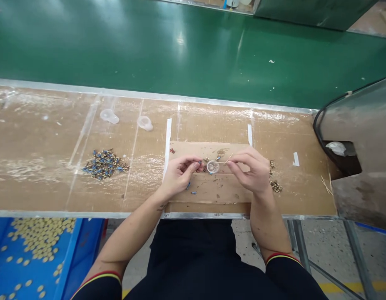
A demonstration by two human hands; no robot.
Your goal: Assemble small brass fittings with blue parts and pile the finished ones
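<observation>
My left hand (183, 173) is closed in a pinch on a small blue part (199, 163), mostly covered by the fingertips. In my right hand (251, 168) a thin wooden toothpick (225, 161) is pinched, its tip reaching over a small clear round cup (212, 167). The cup stands between the two hands on a piece of cardboard (224, 191). A few loose blue parts (194, 193) lie on the cardboard near my left hand. Left of my hands is a pile of small blue and brass-coloured parts (103, 164).
Brass-coloured pieces (275, 186) lie right of my right hand. Two clear plastic cups (145, 123) sit at the back left. Several toothpicks (326, 185) rest near a metal housing (358, 125). A green belt (180, 54) runs behind; a blue tray (27, 266) holds round yellowish pieces.
</observation>
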